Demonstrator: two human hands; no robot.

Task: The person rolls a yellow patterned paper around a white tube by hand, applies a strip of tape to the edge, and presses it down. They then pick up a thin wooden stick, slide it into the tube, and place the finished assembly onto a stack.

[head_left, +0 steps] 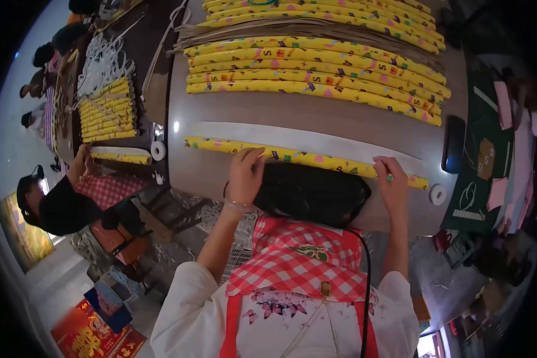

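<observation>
Grey-brown worktable [316, 122], stacked at its far side with finished yellow patterned paper rolls [316, 71]. Near edge: one long yellow patterned paper roll [304, 159] lying flat beside a white paper strip [304, 138]. Left hand [246, 176] rests fingers on the roll; right hand [392, 182] presses it, apparently pinching a small green object. Tape roll [438, 194] nearby.

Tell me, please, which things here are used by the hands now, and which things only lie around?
In use: left hand, right hand, yellow paper roll, white sheet.
Lying about: finished yellow rolls, tape roll, black phone.
</observation>
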